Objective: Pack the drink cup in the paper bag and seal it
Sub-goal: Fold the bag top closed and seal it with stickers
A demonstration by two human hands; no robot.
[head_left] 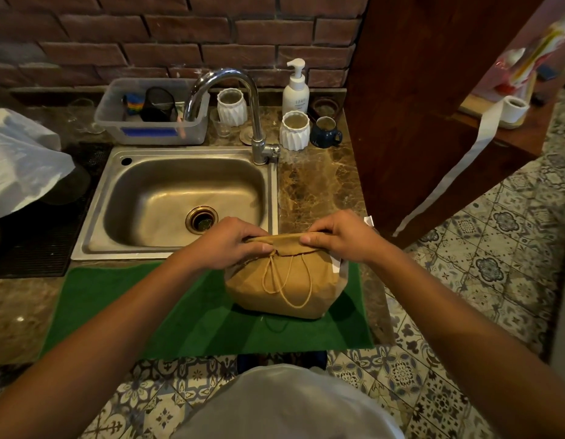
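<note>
A squat brown paper bag [279,285] with its top folded over and twine handles drooping down its front stands on a green mat [167,315] on the marble counter [317,188]. The left hand [225,243] and right hand [336,237] each pinch an end of the fold. The steel sink [179,198] is dry and bare. Behind it, a clear plastic tub [151,114] holds a dark cup and coloured items.
</note>
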